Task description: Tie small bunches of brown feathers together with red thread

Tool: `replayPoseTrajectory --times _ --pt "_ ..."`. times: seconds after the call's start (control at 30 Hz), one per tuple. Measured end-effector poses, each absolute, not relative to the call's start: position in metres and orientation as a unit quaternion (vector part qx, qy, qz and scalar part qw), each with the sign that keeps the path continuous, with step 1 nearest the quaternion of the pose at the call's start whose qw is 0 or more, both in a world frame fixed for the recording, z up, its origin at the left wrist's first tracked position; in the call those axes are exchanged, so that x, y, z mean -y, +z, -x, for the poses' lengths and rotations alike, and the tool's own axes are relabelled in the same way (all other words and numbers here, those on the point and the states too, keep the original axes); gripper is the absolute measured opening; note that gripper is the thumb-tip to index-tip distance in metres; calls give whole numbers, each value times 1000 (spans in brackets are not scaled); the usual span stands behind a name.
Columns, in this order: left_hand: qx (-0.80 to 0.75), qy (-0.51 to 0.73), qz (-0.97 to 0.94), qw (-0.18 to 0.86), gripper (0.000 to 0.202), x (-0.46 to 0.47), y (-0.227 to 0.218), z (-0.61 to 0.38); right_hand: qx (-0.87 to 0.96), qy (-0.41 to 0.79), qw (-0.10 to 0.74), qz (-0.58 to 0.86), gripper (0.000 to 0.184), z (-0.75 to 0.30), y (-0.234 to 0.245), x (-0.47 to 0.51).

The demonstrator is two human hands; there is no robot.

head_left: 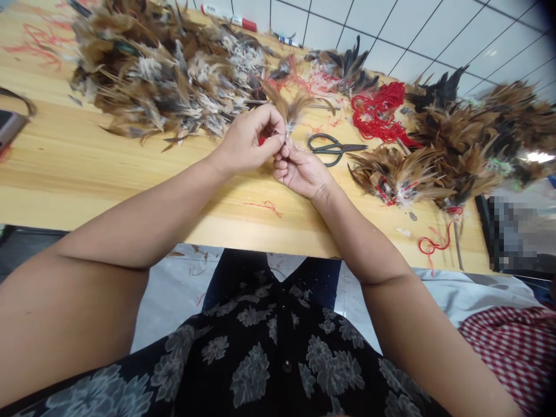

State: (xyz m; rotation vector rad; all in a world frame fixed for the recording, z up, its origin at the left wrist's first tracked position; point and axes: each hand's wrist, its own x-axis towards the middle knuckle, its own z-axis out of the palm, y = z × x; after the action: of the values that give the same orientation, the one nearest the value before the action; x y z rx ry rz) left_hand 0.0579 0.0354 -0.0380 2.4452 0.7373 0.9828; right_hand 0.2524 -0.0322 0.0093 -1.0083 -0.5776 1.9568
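Observation:
My left hand (pixel 254 139) is closed, thumb and finger pinching the pale base of a small feather bunch (pixel 289 110). Brown tips of the bunch fan out above my fingers. A bit of red shows inside the curl of that hand. My right hand (pixel 303 169) meets it just below the base, its fingers curled and pinched together; what lies between them is too small to make out. Black-handled scissors (pixel 334 147) lie right of my hands. Nearer to me, a loose scrap of red thread (pixel 266 205) rests on the wooden table (pixel 108 179).
A large heap of brown and grey feathers (pixel 165 75) covers the back left. Tangled red cord (pixel 377 113) lies behind the scissors. At the right are tied feather bunches (pixel 399 176) and a dark-framed object (pixel 489 231). Markers (pixel 228 17) lie by the tiled wall (pixel 330 26).

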Motion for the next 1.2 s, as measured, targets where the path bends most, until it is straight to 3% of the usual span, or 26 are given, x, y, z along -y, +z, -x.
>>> replayPoseTrajectory --times 0.27,0.5,0.77,1.03,1.2 --pt "-293 463 -812 200 46 -43 -44 -68 207 782 423 409 43 -247 9 31" --pt "-384 462 -751 274 39 -30 -30 -77 171 782 433 414 47 -244 21 35" --pt "-337 494 -729 332 38 -46 -40 -73 162 781 435 417 41 -242 25 37" --pt "-283 454 -669 517 50 -36 -32 -69 164 775 450 412 41 -244 24 36" --pt "-264 468 -650 538 46 -35 -34 -71 163 766 455 424 38 -244 21 34"
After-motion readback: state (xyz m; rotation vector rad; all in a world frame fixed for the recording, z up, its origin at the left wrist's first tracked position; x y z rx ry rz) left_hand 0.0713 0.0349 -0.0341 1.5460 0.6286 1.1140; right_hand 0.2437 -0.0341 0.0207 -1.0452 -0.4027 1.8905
